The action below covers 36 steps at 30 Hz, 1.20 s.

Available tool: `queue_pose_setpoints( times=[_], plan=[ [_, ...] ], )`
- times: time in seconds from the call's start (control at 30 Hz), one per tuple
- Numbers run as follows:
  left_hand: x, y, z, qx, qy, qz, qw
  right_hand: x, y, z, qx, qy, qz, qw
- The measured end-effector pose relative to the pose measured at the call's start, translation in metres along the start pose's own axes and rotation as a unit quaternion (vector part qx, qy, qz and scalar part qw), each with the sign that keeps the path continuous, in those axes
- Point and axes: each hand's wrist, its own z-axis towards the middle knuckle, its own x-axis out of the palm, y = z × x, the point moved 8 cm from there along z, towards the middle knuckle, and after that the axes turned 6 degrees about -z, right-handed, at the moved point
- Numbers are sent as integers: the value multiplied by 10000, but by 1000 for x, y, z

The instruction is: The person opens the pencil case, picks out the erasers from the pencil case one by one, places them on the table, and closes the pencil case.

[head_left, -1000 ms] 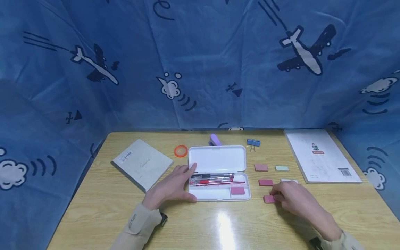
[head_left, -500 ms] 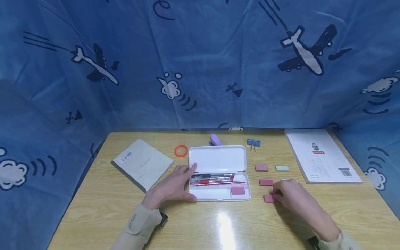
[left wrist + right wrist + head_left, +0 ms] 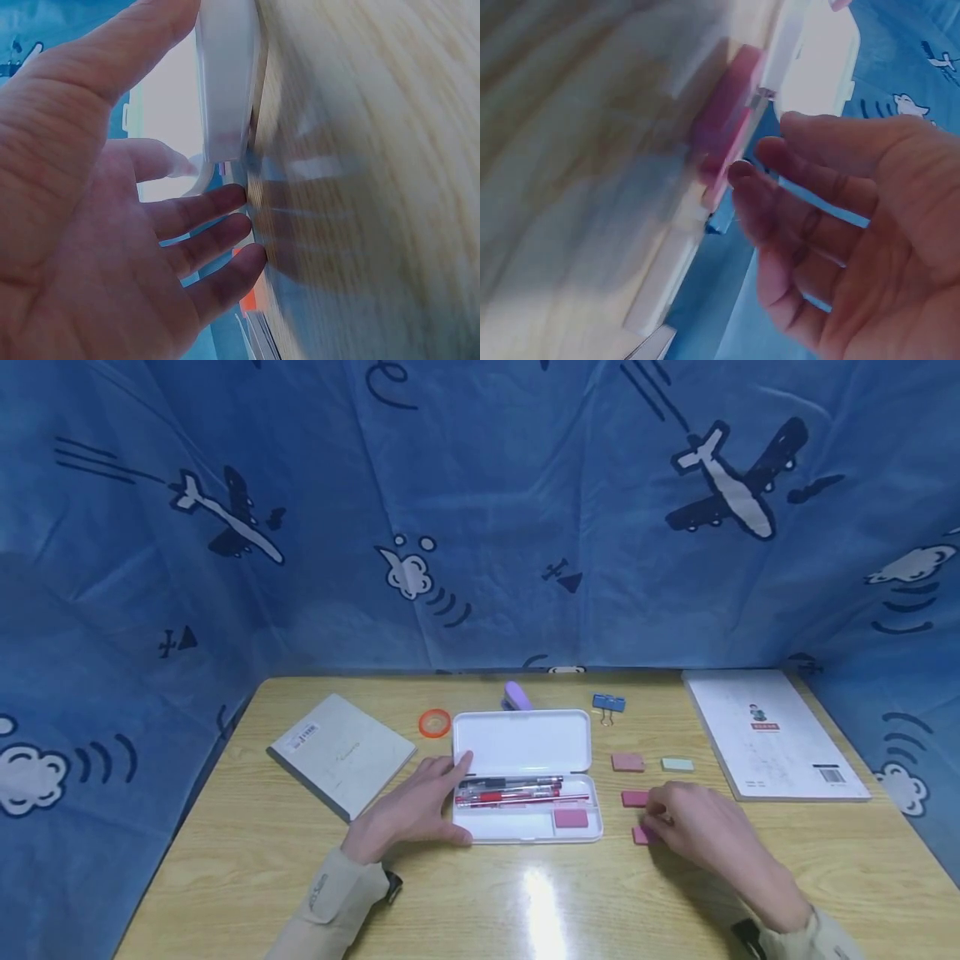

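A white pencil case [image 3: 522, 742] lies with its lid raised, holding several pens [image 3: 510, 789] and a pink eraser [image 3: 571, 818]. My left hand [image 3: 412, 806] rests at its left end, thumb by the front corner and index finger at the lid, fingers loosely extended. To the right, my right hand [image 3: 701, 822] hovers over two pink erasers, the nearer one [image 3: 642, 835] and the farther one [image 3: 634, 799], partly covering both. Its fingers [image 3: 754, 206] bend loosely with nothing between them in the right wrist view. There, a white eraser [image 3: 664, 281] lies on the table; the hand hides it from the head view.
A lighter pink eraser [image 3: 627, 762] and a pale green eraser [image 3: 677, 765] lie farther back. Behind are a blue binder clip [image 3: 608, 702], a purple object [image 3: 515, 696] and an orange tape roll [image 3: 434, 722]. A grey notebook [image 3: 345, 756] lies left, a white book [image 3: 772, 735] right.
My right hand has shifted slightly left and away from me, now overlapping the two pink erasers and covering the white one. My left hand and the pencil case have not moved.
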Motion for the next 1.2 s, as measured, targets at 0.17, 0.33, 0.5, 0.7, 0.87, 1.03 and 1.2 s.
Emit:
queue_pose_setpoints(
  times=[0.17, 0.33, 0.5, 0.7, 0.87, 1.03, 1.2],
  plan=[
    [-1, 1, -1, 5, -31, -15, 10000, -14, 22, 7, -440, -574, 73, 9974],
    [0, 1, -1, 5, -15, -74, 10000, -13, 47, 14, -885, -735, 6, 9934],
    [1, 1, -1, 10, -11, -85, 10000, -7, 66, 23, -1128, -707, -100, 9910],
    [0, 0, -1, -10, 1, -52, 10000, -1, 81, 32, -1418, -653, -229, 9875],
    [0, 0, -1, -24, 9, -1, 10000, 5, 88, 38, -1578, -525, -320, 9856],
    [0, 0, 0, -46, 16, 45, 10000, 11, 92, 45, -1529, -266, -524, 9865],
    [-1, 0, 1, -28, 16, 110, 9999, 16, 94, 47, -1644, -181, -575, 9846]
  ],
)
